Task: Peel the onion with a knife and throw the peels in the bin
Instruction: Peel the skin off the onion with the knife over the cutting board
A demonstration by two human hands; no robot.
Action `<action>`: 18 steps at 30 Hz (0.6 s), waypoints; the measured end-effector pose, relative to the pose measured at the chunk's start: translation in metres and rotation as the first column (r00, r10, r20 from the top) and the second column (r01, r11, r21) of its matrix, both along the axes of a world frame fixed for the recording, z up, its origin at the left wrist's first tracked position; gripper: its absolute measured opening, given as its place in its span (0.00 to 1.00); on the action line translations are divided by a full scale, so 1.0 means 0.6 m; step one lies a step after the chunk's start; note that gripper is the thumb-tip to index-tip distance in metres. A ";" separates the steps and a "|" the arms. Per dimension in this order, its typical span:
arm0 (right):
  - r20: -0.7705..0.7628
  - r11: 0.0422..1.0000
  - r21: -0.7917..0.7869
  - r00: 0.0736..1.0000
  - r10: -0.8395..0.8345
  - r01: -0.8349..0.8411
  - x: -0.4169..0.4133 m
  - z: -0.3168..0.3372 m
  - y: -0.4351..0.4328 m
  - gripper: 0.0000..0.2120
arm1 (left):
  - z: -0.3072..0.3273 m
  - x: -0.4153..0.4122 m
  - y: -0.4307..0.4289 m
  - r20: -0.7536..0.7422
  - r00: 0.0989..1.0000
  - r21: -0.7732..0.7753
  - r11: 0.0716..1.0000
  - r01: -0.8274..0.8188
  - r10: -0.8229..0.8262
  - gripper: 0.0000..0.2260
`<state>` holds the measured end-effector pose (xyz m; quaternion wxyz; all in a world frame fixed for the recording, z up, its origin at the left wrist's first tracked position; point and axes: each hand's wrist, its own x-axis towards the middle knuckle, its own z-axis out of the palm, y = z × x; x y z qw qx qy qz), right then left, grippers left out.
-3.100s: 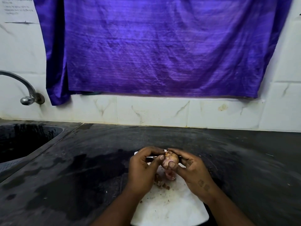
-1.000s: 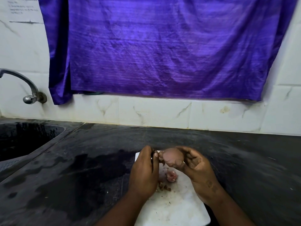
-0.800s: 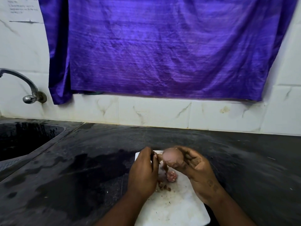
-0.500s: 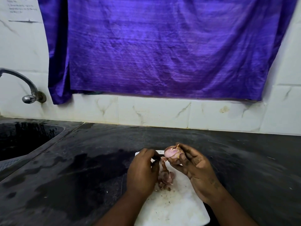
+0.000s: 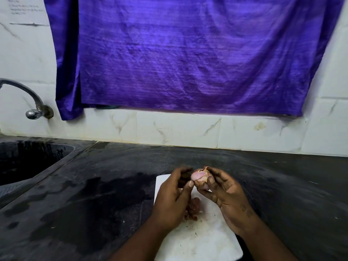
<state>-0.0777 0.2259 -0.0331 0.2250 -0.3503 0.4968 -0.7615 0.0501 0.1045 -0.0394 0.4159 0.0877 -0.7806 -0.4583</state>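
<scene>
A small onion (image 5: 200,175), pale pink where the skin is off, is held above the far end of a white cutting board (image 5: 207,240). My right hand (image 5: 226,196) grips it from the right, fingers curled underneath and thumb on top. My left hand (image 5: 173,198) is at its left side, with thumb and curled fingers pinching at the onion's skin. A small heap of reddish peels (image 5: 193,209) lies on the board under my hands. I see no knife; the inside of my left hand is in shadow. No bin is in view.
The board lies on a dark, partly wet stone counter (image 5: 94,194). A sink (image 5: 28,159) with a metal tap (image 5: 32,102) is at the left. A purple cloth (image 5: 188,53) hangs on the tiled wall behind.
A strip of skin that my left hand was pulling down has dropped onto the peel heap. My right hand turned the onion, and my left hand has come back up against its left side.
</scene>
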 end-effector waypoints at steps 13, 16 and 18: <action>0.012 0.998 -0.057 0.999 0.033 -0.032 0.006 0.012 0.004 0.26 | -0.007 -0.008 -0.010 0.015 0.999 -0.018 0.999 -0.044 0.044 0.09; 0.010 0.997 -0.066 0.999 0.039 -0.038 0.008 0.015 0.004 0.34 | -0.012 -0.011 -0.010 0.048 0.998 -0.098 0.995 -0.037 0.042 0.06; 0.020 0.996 -0.083 0.999 0.032 -0.030 0.007 0.017 0.005 0.34 | -0.015 -0.014 -0.014 0.056 0.992 -0.138 0.985 -0.102 0.111 0.08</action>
